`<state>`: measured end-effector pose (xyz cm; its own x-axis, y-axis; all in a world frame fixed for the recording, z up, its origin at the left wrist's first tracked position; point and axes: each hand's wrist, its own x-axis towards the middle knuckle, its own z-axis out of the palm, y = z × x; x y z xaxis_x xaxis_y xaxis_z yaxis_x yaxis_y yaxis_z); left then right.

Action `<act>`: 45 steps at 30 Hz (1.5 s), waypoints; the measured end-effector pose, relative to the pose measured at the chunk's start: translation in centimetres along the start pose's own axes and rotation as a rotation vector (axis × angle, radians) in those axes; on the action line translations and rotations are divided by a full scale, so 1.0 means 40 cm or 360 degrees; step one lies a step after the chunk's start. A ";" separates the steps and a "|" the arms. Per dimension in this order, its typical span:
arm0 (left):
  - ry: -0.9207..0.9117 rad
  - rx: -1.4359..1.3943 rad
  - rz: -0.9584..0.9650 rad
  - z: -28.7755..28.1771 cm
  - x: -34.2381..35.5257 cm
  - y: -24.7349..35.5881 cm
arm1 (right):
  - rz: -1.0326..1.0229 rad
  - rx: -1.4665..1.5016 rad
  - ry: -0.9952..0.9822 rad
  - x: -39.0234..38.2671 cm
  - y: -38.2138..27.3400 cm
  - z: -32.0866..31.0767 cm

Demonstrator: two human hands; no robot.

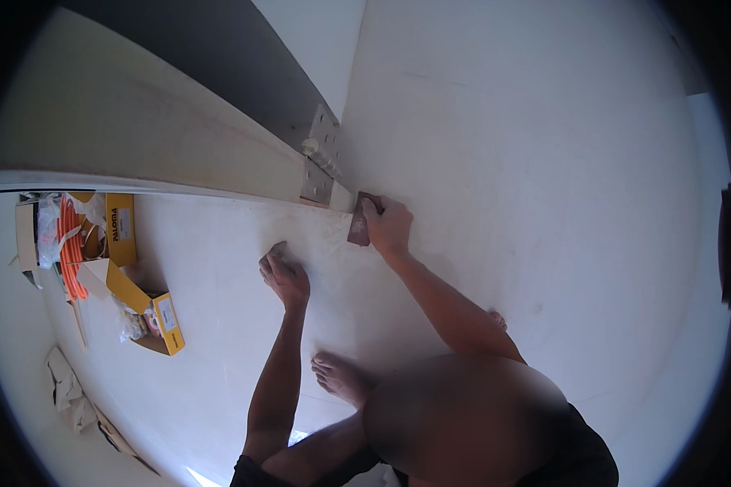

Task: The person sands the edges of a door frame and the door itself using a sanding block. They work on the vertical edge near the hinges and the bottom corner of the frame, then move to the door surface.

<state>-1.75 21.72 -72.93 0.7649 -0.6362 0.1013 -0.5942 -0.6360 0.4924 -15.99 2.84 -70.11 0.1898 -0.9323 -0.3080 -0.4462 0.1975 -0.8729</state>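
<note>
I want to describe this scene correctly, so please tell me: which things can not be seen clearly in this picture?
- Sanding block, head view: partly covered by the right hand; its working face is hidden.
- Left hand: palm pressed on the white surface, so anything under it is hidden.
- Yellow boxes: contents too small and tangled to identify.
- Hinge: its screws are too small.
- Picture rim: dark, bent by fisheye.
</note>
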 end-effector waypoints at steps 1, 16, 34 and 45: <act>-0.0017 0.0037 -0.0053 0.004 -0.002 0.012 | -0.0006 -0.0058 0.0034 0.006 0.006 0.006; -0.0040 0.0083 -0.0098 -0.018 -0.011 0.015 | 0.0071 -0.0019 -0.0156 0.000 -0.027 -0.033; -0.0018 0.0020 -0.0021 -0.022 -0.003 0.021 | -0.0119 -0.0047 -0.0171 0.044 -0.032 -0.040; -0.0079 -0.0024 -0.0003 -0.027 0.004 0.033 | -0.0119 -0.0256 -0.0121 0.026 0.034 0.000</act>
<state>-2.15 21.22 -71.34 0.7523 -0.6563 0.0578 -0.5888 -0.6305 0.5058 -16.38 2.12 -71.63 0.2905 -0.9157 -0.2778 -0.5611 0.0721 -0.8246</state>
